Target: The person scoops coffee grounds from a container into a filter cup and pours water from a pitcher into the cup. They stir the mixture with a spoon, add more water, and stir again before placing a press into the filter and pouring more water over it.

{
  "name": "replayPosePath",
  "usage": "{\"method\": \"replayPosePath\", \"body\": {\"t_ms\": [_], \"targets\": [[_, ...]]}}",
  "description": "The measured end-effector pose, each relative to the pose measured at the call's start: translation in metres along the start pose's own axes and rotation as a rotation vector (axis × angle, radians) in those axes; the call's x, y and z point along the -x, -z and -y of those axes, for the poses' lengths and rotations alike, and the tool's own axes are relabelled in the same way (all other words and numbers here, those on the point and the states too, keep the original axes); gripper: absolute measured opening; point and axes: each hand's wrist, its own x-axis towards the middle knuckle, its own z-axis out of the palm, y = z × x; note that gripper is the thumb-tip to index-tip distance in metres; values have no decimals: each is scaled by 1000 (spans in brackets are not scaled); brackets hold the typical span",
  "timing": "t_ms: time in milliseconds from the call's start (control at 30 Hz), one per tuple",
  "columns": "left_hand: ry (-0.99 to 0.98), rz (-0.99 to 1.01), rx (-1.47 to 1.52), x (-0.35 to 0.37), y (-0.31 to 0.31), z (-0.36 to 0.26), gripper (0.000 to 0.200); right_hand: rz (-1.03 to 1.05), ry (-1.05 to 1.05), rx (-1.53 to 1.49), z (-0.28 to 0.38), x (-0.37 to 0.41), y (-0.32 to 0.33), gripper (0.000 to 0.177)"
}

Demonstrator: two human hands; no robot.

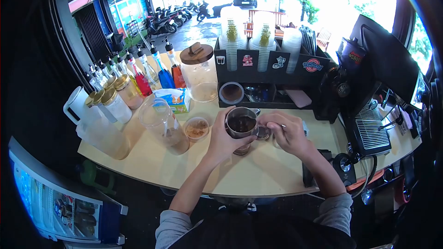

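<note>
My left hand (pixel 224 138) is wrapped round a small steel pitcher (pixel 241 133) with dark liquid in the bottom, tilted so I see into it. Just below it stands a clear glass (pixel 242 150), mostly hidden by the pitcher and my fingers. At the pitcher's right side, my right hand (pixel 288 133) has its fingers pinched together on a thin metal handle (pixel 283 125), whose other end I cannot see. A small round container (pixel 263 133) sits partly behind the right fingers. To the left is a tub of brown powder (pixel 197 129).
A tall clear plastic jug (pixel 175 140) with brown residue stands left of the tub. Behind are a tissue box (pixel 173 99), a wood-lidded jar (pixel 198 76), several pump bottles (pixel 164 71) and a black cup organiser (pixel 272 78). An espresso machine (pixel 371 124) is on the right.
</note>
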Motion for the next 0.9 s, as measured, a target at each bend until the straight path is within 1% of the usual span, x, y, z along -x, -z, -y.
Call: {"method": "replayPosePath", "body": {"t_ms": [33,67,133,167,233,267,333,433,567,633,667,733,833,900], "targets": [[78,48,53,-2,4,0,83,-14,-16,6,-1,0,0,14],[78,51,50,-3,8,3,83,-17,-17,5,-1,1,-1,14],[68,142,84,-8,15,15,84,-4,50,-12,-2,2,-2,14],[69,140,81,-9,18,19,84,-3,52,-16,-3,2,-3,14],[97,228,123,-11,22,27,83,-40,13,3,-6,1,-4,14],[97,229,122,-12,22,29,83,-40,13,3,-6,0,-6,14],[102,262,183,-14,22,35,85,-4,39,6,-5,-2,-11,14],[60,258,158,-14,22,42,85,-11,75,-15,-7,-4,-9,13],[81,267,152,-13,24,38,84,-43,35,-37,-12,-10,-10,13],[77,275,113,-13,24,38,83,19,17,-88,-6,-9,-7,12],[79,272,114,-13,24,38,83,22,17,-89,-8,-10,-7,12],[61,263,128,-13,24,39,83,-37,29,-60,-14,-14,-8,12],[73,269,132,-14,25,36,83,24,51,-63,-8,-10,-7,13],[64,252,119,-14,24,35,83,-3,61,-42,-12,-10,-6,13]]}}
